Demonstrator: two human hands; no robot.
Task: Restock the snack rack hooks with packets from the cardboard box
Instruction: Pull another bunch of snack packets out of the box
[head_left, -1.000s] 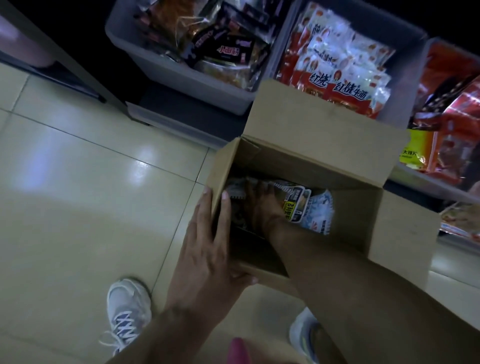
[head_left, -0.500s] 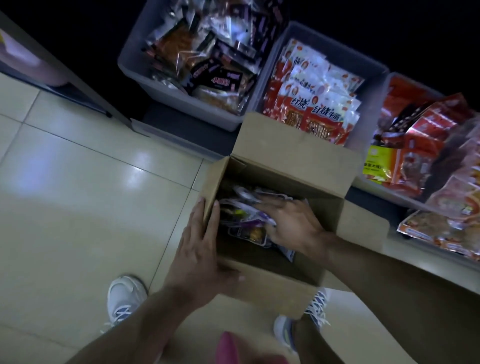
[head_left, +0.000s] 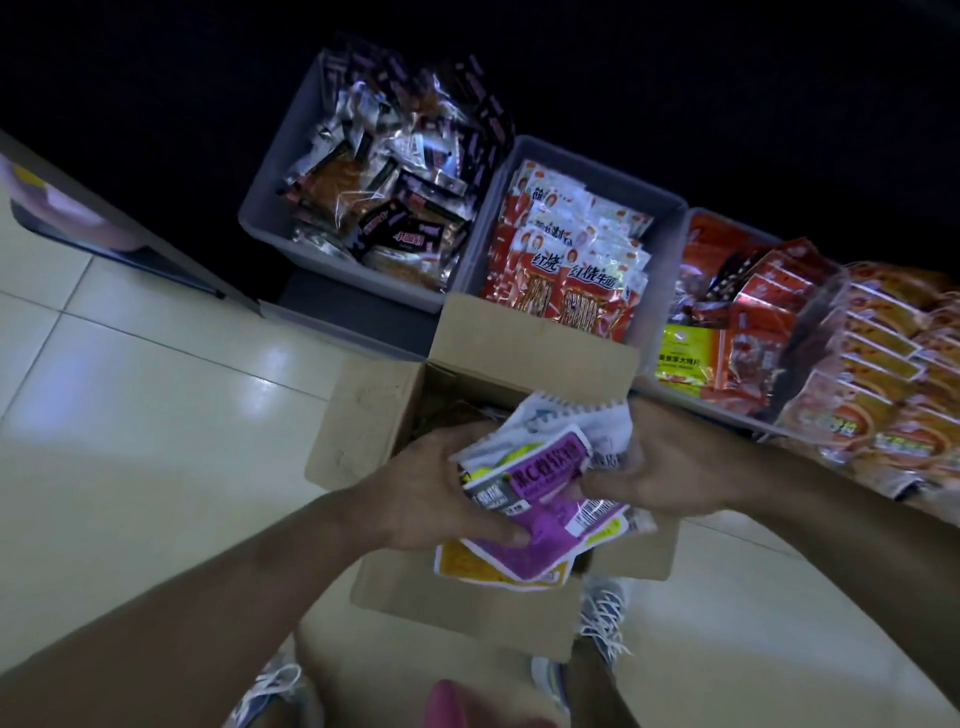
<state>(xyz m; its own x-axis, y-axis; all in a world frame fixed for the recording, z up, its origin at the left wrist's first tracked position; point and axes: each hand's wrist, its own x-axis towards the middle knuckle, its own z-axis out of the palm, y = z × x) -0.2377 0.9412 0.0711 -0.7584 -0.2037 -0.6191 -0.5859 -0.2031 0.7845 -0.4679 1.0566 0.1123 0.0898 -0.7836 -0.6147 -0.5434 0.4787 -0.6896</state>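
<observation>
An open cardboard box (head_left: 363, 415) stands on the tiled floor in front of me. Above it I hold a bunch of snack packets (head_left: 545, 488): purple, white and yellow ones, fanned out. My left hand (head_left: 441, 493) grips the bunch from the left, thumb under the purple packet. My right hand (head_left: 660, 467) holds the same bunch from the right, fingers curled round the packets' edges. The inside of the box is mostly hidden by the packets and my hands. No rack hooks are in view.
Three grey bins sit behind the box: dark and orange packets (head_left: 395, 208), red-and-white packets (head_left: 571, 260), red and yellow packets (head_left: 727, 322). More orange packets (head_left: 883, 374) lie at the right. My shoes (head_left: 602, 618) stand beside the box. A dark cabinet edge (head_left: 130, 244) runs at left.
My right hand lifted a bunch of packets out of the box. My left hand left the box's wall and took hold of the bunch too. The view tilted up.
</observation>
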